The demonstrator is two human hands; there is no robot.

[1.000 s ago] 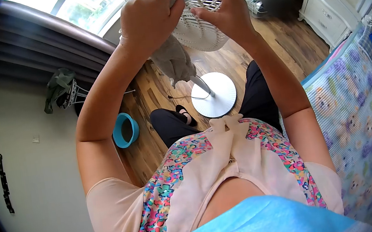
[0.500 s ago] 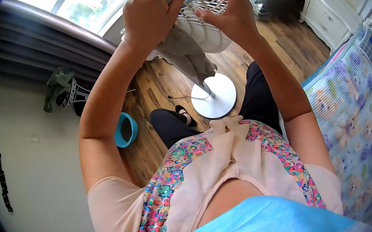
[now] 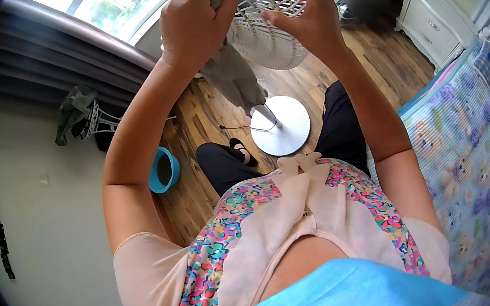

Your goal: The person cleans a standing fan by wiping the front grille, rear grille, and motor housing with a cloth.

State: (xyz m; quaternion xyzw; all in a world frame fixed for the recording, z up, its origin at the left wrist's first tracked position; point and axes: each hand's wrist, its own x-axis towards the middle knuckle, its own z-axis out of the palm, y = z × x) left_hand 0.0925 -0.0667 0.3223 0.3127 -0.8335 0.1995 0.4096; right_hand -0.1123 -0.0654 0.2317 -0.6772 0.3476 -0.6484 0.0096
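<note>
A white standing fan [image 3: 271, 44] is in front of me, its head tilted and its round base [image 3: 288, 132] on the floor. My left hand [image 3: 196, 26] is closed around a grey cloth [image 3: 234, 83], pressing part of it against the fan's grille near the top of the view. The rest of the cloth hangs down in front of the fan's stem. On the other side, my right hand [image 3: 315, 20] grips the grille's edge, with the thumb against the slats and the fingers behind.
A blue basin [image 3: 175, 173] stands on the wood floor at left, near a white metal rack [image 3: 92, 120] with dark cloth on it. To the right lies a bed with a patterned quilt [image 3: 462, 155]. Beyond it stands a white cabinet [image 3: 435, 26]. A cord trails by the fan base.
My left hand and the hanging cloth have shifted slightly left along the grille. My right hand still holds the grille's edge, a little farther right.
</note>
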